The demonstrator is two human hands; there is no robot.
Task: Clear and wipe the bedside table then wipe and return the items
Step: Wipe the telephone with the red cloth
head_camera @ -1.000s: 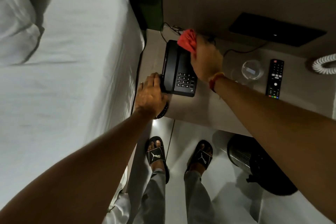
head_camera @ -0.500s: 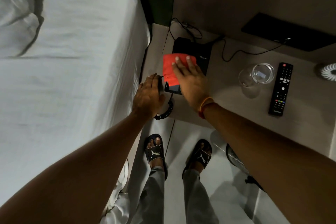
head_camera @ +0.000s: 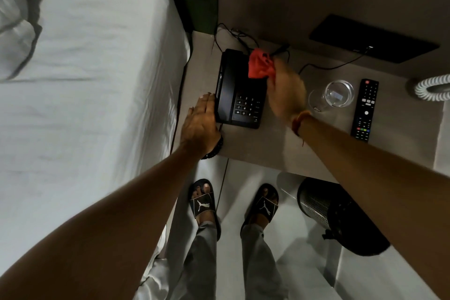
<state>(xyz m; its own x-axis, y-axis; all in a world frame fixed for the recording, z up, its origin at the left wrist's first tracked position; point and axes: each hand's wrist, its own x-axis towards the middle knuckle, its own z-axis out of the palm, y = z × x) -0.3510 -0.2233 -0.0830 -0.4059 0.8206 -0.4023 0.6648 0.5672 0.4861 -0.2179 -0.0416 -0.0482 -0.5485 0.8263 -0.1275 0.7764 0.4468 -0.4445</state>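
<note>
- Flat and open, our left hand (head_camera: 201, 124) rests on the beige bedside table (head_camera: 255, 148) with its fingertips against the left edge of the black push-button telephone (head_camera: 239, 90), grasping nothing.
- Left of that hand we see the white-sheeted bed (head_camera: 92, 95), which runs along the table's edge.
- We see the telephone near the table's left end, keypad toward us, thin black cables (head_camera: 233, 34) trailing behind it.
- Our right hand (head_camera: 287, 90) is closed around a bunched red cloth (head_camera: 259, 66), which it presses on the telephone's far right corner; this hand is blurred.
- Just right of it stands a clear drinking glass (head_camera: 336, 95), then a slim black remote control (head_camera: 364, 109) lies beside the glass.
- At the far right edge we see a coiled white cord (head_camera: 433, 86).
- Below the table a perforated metal waste bin (head_camera: 316, 204) stands on the floor beside our feet.
</note>
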